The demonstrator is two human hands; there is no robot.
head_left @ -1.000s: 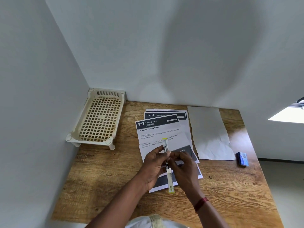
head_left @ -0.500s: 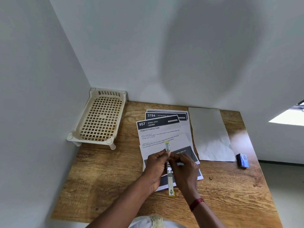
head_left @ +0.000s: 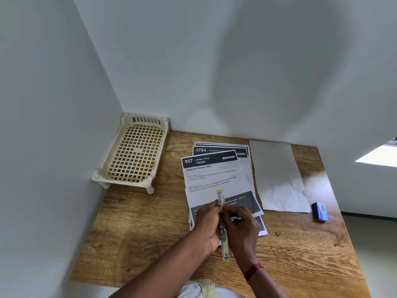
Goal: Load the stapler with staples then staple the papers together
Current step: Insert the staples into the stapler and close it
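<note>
The left hand (head_left: 207,222) grips the stapler (head_left: 225,244), fingers curled round it. The right hand (head_left: 241,224) pinches it from the other side, and the fingers hide its middle. The stapler is opened out long, yellow at both ends, over the papers (head_left: 214,179). The top sheet reads "957 DINING AREA" and "Organize Folding Table". The one behind shows "3784 ENTRANCE", the rest covered, and the smaller print blurs. To the right lie a blank sheet (head_left: 277,177) and a blue box (head_left: 321,211) with an unreadable label. A basket (head_left: 135,153) sits in the table (head_left: 150,222) corner.
</note>
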